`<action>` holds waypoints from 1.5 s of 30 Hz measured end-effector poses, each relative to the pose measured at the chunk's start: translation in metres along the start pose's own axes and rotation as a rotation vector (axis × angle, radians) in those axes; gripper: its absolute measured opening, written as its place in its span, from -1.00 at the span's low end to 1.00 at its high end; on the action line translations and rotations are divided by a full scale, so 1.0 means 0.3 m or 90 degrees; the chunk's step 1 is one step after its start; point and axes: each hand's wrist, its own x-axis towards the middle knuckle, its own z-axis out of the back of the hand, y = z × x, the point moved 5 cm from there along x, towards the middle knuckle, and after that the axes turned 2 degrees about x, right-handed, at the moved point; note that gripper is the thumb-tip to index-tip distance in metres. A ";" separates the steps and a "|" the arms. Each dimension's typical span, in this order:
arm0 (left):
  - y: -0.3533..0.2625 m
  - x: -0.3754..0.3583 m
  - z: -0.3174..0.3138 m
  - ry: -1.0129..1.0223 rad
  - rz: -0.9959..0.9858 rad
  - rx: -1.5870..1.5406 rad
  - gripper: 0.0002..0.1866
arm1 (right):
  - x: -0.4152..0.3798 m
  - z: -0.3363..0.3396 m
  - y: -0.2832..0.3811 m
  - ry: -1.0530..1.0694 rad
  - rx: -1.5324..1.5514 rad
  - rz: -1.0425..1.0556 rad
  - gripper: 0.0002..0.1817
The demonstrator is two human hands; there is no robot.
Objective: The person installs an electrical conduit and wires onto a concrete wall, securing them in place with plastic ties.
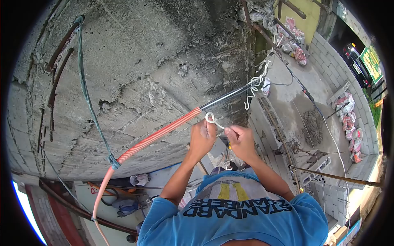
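A stiff white wire [210, 115] is bent into a small loop between my two hands. My left hand [203, 137] is closed on the looped end, fingers pressed together. A short way to the right, my right hand [240, 142] pinches the straight tail of the same wire between thumb and fingers. Just above my left hand runs an orange corrugated conduit [158, 137]. Dark cables [228, 95] come out of its upper end, beside white coiled wire ends [256, 80].
A rough concrete wall [135, 53] fills the upper left, with rusty rebar [61, 41] sticking out. A green cloth strip [88, 90] ties up the conduit. Below right lie a sand pile [312, 123], filled sacks [349, 119] and a block wall [344, 61].
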 end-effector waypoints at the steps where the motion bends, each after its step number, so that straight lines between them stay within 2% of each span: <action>1: 0.033 -0.002 -0.001 0.043 0.054 -0.093 -0.58 | 0.003 -0.006 0.015 0.004 -0.026 0.012 -0.85; 3: 0.111 0.005 -0.020 0.124 0.158 -0.280 -0.57 | 0.008 -0.033 0.015 -0.023 -0.079 0.090 -0.89; 4: 0.130 -0.004 -0.051 0.160 0.274 -0.661 -0.58 | 0.013 -0.043 0.010 -0.037 -0.106 0.132 -0.90; 7: 0.091 -0.034 -0.071 0.082 0.349 -0.796 -0.59 | 0.042 -0.061 -0.021 -0.067 -0.171 0.160 -0.93; 10: 0.082 -0.039 -0.044 0.090 0.329 -0.781 -0.64 | 0.058 -0.070 -0.038 -0.002 -0.060 0.099 -0.90; 13: 0.111 -0.051 0.040 0.145 0.078 -0.417 -0.69 | 0.048 -0.058 0.011 0.106 -0.051 0.032 -0.82; 14: 0.117 -0.054 0.086 0.154 0.074 -0.175 -0.77 | 0.051 -0.044 0.014 0.092 -0.036 0.021 -0.80; 17: -0.013 -0.064 0.170 0.021 -0.275 0.119 -0.71 | 0.070 0.001 0.017 0.084 0.005 -0.002 -0.73; 18: -0.005 -0.071 0.178 0.022 -0.282 0.138 -0.55 | 0.082 0.017 0.028 0.102 0.019 0.000 -0.71; 21: -0.030 -0.045 0.202 -0.075 -0.328 0.153 -0.45 | 0.092 0.022 0.058 0.181 0.044 -0.022 -0.68; 24: -0.072 0.010 0.200 -0.070 -0.389 0.079 -0.38 | 0.090 -0.005 0.071 0.259 0.089 -0.073 -0.68; 27: -0.046 0.057 0.168 -0.031 -0.457 -0.047 -0.44 | 0.090 -0.029 0.080 0.294 0.151 -0.103 -0.69; 30: -0.034 0.076 0.151 0.013 -0.488 -0.077 -0.48 | 0.071 -0.046 0.069 0.291 0.193 -0.123 -0.70; 32: -0.047 0.079 0.146 0.048 -0.440 -0.101 -0.51 | 0.063 -0.033 0.070 0.262 0.194 -0.099 -0.70; 35: -0.057 0.100 0.141 0.098 -0.410 -0.144 -0.55 | 0.037 -0.044 0.043 0.270 0.294 -0.191 -0.69; 38: -0.074 0.091 0.140 0.111 -0.386 -0.206 -0.59 | -0.006 -0.083 0.019 0.369 0.565 -0.365 -0.70; 41: -0.083 0.074 0.122 0.075 -0.343 -0.208 -0.66 | -0.018 -0.086 0.003 0.396 0.601 -0.373 -0.70; 45: -0.033 0.041 0.073 -0.006 -0.178 -0.202 -0.70 | -0.027 -0.110 -0.038 0.245 0.527 -0.342 -0.70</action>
